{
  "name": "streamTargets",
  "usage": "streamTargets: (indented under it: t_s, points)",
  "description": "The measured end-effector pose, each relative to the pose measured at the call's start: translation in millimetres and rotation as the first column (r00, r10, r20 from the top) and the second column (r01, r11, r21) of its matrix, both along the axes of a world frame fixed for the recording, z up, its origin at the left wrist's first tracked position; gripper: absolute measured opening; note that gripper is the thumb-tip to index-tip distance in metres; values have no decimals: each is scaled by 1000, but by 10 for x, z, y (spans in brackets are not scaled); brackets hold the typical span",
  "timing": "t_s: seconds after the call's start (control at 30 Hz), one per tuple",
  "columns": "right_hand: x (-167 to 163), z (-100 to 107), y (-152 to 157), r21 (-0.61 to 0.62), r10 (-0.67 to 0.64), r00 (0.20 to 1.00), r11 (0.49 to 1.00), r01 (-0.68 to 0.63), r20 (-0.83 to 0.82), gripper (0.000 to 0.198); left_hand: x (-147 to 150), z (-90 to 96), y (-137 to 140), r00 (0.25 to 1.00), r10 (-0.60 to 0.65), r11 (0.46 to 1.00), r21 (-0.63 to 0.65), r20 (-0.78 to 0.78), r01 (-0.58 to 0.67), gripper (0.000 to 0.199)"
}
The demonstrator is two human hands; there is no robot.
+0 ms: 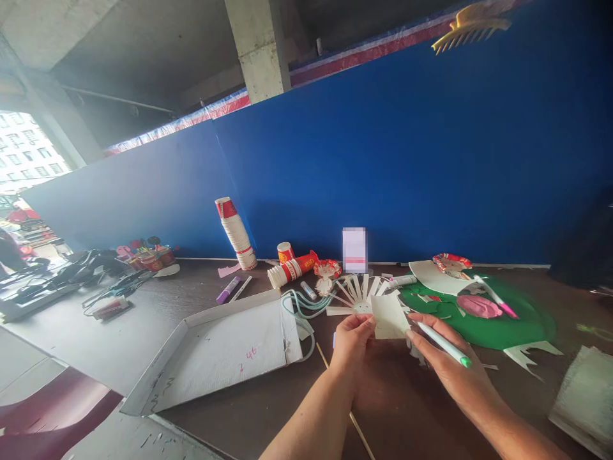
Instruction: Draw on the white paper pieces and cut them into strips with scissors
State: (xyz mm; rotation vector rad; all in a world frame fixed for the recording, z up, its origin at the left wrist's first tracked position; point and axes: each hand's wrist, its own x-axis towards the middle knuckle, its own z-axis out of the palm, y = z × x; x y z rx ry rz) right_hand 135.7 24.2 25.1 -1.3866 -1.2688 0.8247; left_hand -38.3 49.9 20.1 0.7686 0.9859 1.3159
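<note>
My left hand point(352, 342) pinches the left edge of a small pale piece of paper point(390, 317) above the dark table. A white marker with a green end point(444, 344) rests in my right hand point(453, 367), whose fingertips also touch the paper's lower right edge. Just behind the paper lies a paper cup cut into a fan of white strips point(360, 295). To the right, a green round sheet point(483, 319) carries a pink paper piece point(479, 306), white scraps and a pink-ended marker point(497, 297). A thin wooden stick point(360, 436) passes under my left forearm.
An open white cardboard box lid point(215, 358) lies to the left, with a pale cable point(306, 305) beside it. Behind stand a tall stack of paper cups point(235, 235) and fallen red cups point(294, 268). A purple marker point(228, 289) lies nearby. A blue partition point(383, 160) closes off the back.
</note>
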Motion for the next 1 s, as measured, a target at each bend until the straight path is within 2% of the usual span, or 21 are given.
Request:
streamTargets:
  t_s: [0.23, 0.5, 0.83, 1.0]
  points:
    - [-17, 4, 2, 9, -20, 1000, 1000, 20, -6, 39, 3, -15, 19, 1000, -11, 1000, -3, -7, 11, 47]
    - [-65, 111, -43, -24, -17, 1000, 1000, 17, -9, 41, -10, 32, 15, 1000, 23, 1000, -20, -13, -24, 44]
    - [-57, 116, -65, 49, -1, 997, 999, -2, 80, 32, -45, 93, -26, 1000, 13, 1000, 4, -20, -13, 43]
    - [-56, 97, -68, 72, -6, 991, 997, -4, 132, 28, -57, 140, -37, 995, 19, 1000, 22, -96, -17, 41]
